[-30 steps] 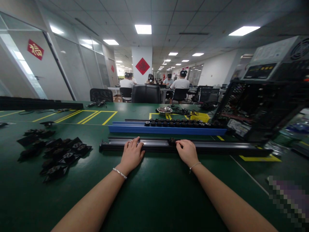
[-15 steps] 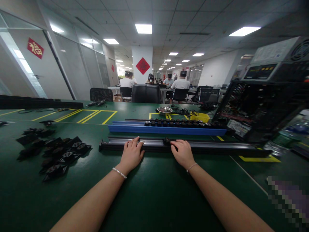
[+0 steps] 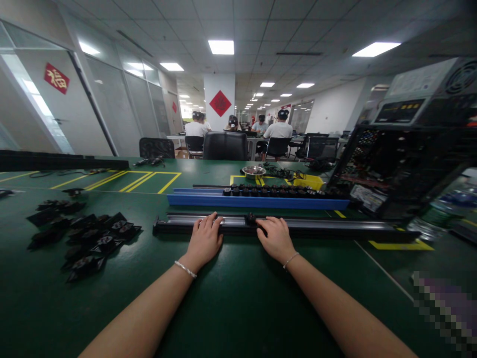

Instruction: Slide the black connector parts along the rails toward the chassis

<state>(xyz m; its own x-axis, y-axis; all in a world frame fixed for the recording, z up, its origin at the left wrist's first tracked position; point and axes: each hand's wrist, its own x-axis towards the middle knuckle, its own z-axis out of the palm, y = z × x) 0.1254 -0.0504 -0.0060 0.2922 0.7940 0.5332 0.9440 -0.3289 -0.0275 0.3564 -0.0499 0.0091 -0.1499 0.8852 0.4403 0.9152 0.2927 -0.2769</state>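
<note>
My left hand (image 3: 204,240) lay flat on the long black rail (image 3: 335,227); my right hand (image 3: 275,238) touched a small black socket (image 3: 251,218) seated in it.

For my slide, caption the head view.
Left hand rests on black rail; right hand touches black socket module.

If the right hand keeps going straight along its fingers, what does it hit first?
The right hand points forward and left; its fingertips already touch the small black part in the black rail. Beyond that, probably the blue rail, though depth is unclear.
</note>
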